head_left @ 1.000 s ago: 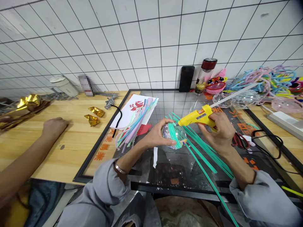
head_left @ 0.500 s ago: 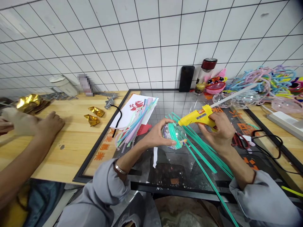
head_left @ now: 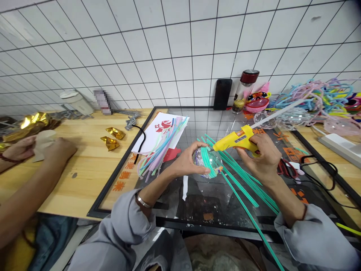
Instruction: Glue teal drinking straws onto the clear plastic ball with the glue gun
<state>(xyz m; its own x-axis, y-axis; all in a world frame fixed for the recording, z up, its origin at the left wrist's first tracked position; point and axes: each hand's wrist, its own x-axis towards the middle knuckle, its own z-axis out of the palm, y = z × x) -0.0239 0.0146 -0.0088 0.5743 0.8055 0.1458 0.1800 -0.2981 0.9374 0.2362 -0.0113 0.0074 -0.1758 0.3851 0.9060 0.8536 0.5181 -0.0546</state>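
My left hand is closed around a clear faceted plastic ball, its thumb pressing near the bottom. Turquoise strips wrap part of the ball, and one long turquoise pipe cleaner runs from it down past the table edge. A yellow hot glue gun is gripped in my right hand, its nozzle at the ball's upper right side; whether it touches is unclear. A long white glue stick sticks out of the gun's back. More turquoise pipe cleaners lie under my right hand.
Pastel pipe cleaners lie on white paper. Behind stand a phone and a glass bottle. At right are red-handled scissors, a black cord and a power strip. A co-worker's hands hold beige material near gold foil pieces.
My hands, the ball and the glue gun stay almost still. At left, the co-worker's far hand has come further into view, and the beige material has shifted right between the hands.
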